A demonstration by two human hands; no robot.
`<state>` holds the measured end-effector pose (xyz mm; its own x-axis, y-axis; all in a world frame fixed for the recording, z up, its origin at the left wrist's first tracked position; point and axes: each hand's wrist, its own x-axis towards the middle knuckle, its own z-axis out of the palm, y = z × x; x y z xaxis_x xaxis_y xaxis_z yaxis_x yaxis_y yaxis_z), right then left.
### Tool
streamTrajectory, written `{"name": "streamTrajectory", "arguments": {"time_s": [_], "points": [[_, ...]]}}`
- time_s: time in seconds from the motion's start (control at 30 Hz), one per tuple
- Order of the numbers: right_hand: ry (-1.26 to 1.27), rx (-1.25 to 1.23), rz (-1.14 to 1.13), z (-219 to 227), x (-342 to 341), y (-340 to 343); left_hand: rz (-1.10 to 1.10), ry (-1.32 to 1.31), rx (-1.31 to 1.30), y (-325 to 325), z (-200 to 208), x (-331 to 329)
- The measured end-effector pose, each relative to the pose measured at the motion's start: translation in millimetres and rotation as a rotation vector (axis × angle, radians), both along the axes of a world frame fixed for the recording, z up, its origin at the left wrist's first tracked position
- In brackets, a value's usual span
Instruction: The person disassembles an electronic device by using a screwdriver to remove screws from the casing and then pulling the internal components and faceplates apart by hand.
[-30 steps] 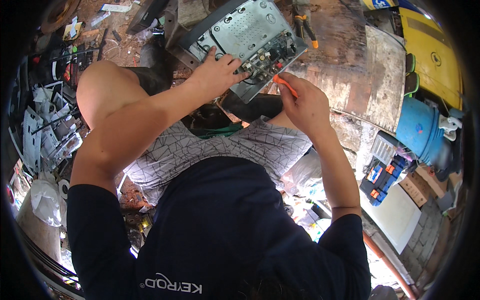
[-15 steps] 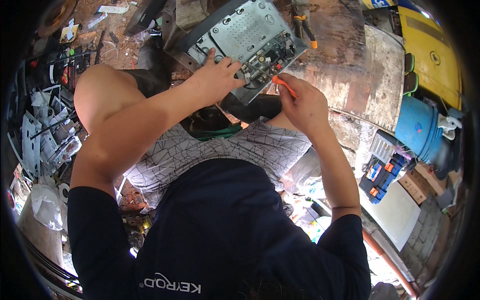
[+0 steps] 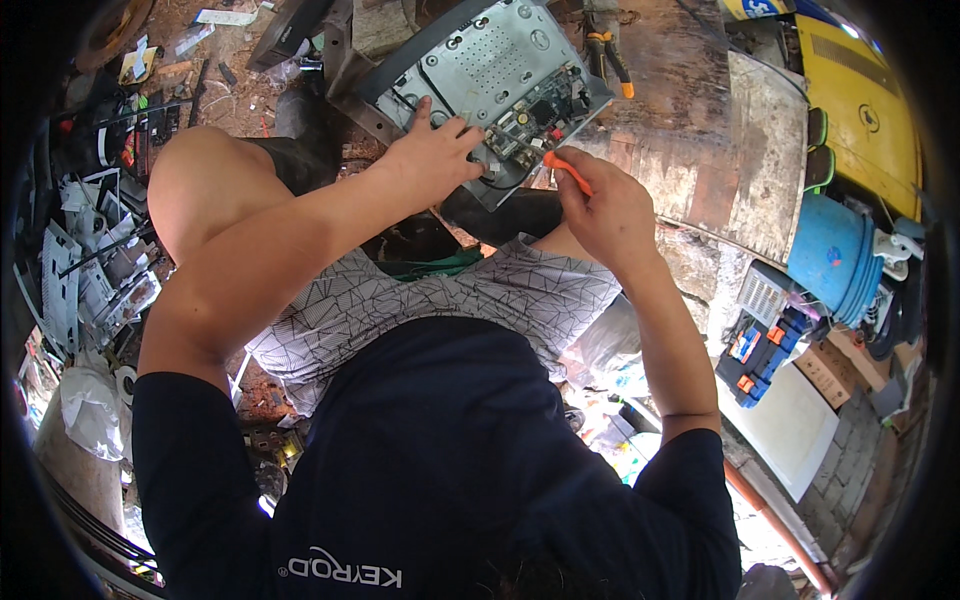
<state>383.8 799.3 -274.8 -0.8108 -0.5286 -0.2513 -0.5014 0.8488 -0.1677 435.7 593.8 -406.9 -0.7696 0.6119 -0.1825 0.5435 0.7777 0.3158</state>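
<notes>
Cluttered bare ground spreads all round the seated person, with scrap parts and grey plastic pieces strewn along the left edge and a worn, stained wooden board [image 3: 700, 130] running across the upper right, where it serves as a rough work surface. Beyond the board a yellow casing [image 3: 860, 110] leans at the right rim, and below it a blue barrel [image 3: 835, 255] lies on its side, well apart from the work. Nearer in, a patterned grey cloth [image 3: 440, 300] lies over the person's lap. Resting tilted at the top centre, partly on the board and partly propped toward the person, is the opened grey metal chassis [image 3: 490, 70], its perforated plate facing up and a small circuit board [image 3: 535, 115] exposed along its near edge; the tilt seems to bring that edge within easy reach. The left hand [image 3: 435, 155] lies flat on the chassis with fingers spread, pressing down, apparently to keep the box from sliding. The right hand [image 3: 605, 210] is closed round an orange-handled screwdriver [image 3: 567, 172], pinching the handle between thumb and fingers, with the tool angled up-left so its tip meets the near edge of the circuit board; whether the tip sits in a screw is too small to tell. A pair of orange-handled pliers [image 3: 610, 55] lies on the board just beyond the chassis, untouched.
</notes>
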Motion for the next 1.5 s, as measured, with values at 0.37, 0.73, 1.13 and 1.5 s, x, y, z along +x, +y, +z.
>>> {"name": "streamTrajectory", "arguments": {"time_s": [0.37, 0.73, 1.13, 1.5], "points": [[-0.342, -0.003, -0.015, -13, -37, -11, 0.043, 0.129, -0.005, 5, -12, 6], [-0.858, 0.173, -0.735, -2, -62, -75, 0.043, 0.136, -0.021, 10, -14, 5], [-0.329, 0.609, 0.303, -1, -47, -81, 0.061, 0.129, -0.008, 13, -20, 8], [-0.372, 0.656, 0.436, -28, -61, -52, 0.02, 0.146, -0.014, 10, -16, 5]]}}
